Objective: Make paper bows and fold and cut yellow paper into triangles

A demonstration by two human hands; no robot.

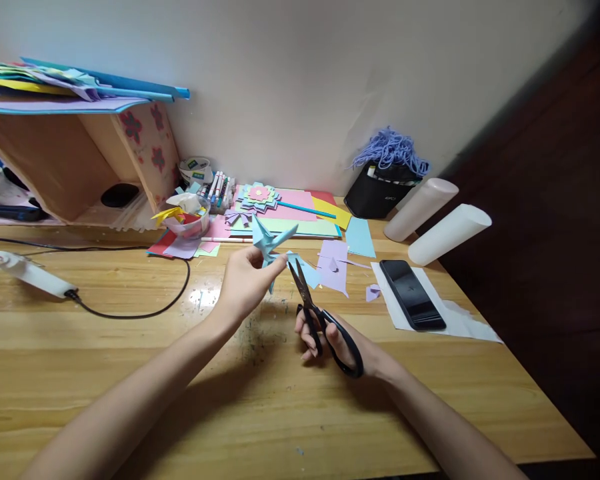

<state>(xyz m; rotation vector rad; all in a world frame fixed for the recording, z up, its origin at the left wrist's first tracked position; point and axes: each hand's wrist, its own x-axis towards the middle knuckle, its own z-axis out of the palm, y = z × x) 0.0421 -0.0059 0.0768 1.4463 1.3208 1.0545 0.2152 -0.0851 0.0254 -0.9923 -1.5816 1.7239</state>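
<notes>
Between the thumb and fingers of my left hand (247,277) is a light blue folded paper piece (267,241) with several pointed arms, held up above the table. My right hand (325,340) has its fingers through the handles of black-handled scissors (307,300). The scissor blades are slightly parted and point up and away, close to my left thumb. Behind the blades lies a light blue paper scrap (305,270); from this angle I cannot tell if the blades touch any paper. Purple paper (333,267) rests just to the right of it.
A black phone (413,295) lies on white paper at the right, before two white rolls (450,235). A plastic tub (187,217), markers (219,189) and a paper flower (259,197) stand or lie at the back. A black cable (130,316) loops across the left.
</notes>
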